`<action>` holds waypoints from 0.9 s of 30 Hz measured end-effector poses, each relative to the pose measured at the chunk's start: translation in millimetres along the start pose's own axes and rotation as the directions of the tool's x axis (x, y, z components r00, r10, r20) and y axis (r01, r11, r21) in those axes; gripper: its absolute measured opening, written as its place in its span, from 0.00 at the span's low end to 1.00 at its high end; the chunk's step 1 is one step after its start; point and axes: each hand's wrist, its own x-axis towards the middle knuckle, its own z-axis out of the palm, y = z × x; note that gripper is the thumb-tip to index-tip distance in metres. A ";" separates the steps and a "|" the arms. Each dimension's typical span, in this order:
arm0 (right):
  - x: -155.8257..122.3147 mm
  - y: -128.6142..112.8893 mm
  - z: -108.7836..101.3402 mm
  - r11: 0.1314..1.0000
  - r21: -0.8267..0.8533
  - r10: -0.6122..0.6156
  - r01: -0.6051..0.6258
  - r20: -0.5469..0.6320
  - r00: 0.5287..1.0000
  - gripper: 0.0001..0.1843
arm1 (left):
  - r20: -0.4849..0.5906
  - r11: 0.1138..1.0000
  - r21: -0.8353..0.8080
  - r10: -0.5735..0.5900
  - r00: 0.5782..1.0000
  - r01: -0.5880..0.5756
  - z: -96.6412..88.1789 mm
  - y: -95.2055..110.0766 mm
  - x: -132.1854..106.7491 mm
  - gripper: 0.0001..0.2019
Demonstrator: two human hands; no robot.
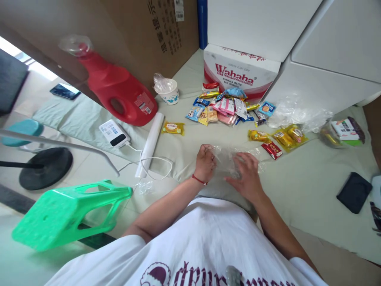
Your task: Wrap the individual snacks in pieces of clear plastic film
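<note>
My left hand [205, 163] is curled shut on the left edge of a clear plastic bag [226, 158] lying on the pale green sheet [297, 186] in front of me. Flat on top of the same bag lies my right hand [247, 176], its fingers stretched out and pressing it down. A red string bracelet circles my left wrist. Beyond the bag, a pile of small snack packets [226, 106] is spread out. Yellow packets [285, 137] and a red packet [272, 150] lie to the right of my hands.
A red detergent jug [119, 93], a paper cup [169, 92], a white roll [150, 143], a lone yellow packet [173, 128] and a power bank [114, 134] lie left. A Wahaha box [238, 73] stands behind. A green stool [68, 212] lies tipped at lower left. A black pouch [354, 191] rests right.
</note>
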 end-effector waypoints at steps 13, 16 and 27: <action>69.6 5.9 -80.5 0.484 0.626 0.428 -0.611 0.440 0.790 0.22 | 0.518 0.869 0.471 -0.134 0.845 -0.151 -46.5 51.6 18.2 0.15; 72.2 4.0 -61.0 0.272 0.704 0.516 -0.656 0.469 0.717 0.24 | 0.184 0.908 0.406 0.033 0.982 -0.106 -56.4 56.7 27.9 0.17; 50.2 39.1 29.6 -0.006 0.872 0.692 -0.490 0.357 0.627 0.25 | 0.535 0.384 0.636 0.405 0.741 -0.669 -31.3 -10.3 -39.2 0.05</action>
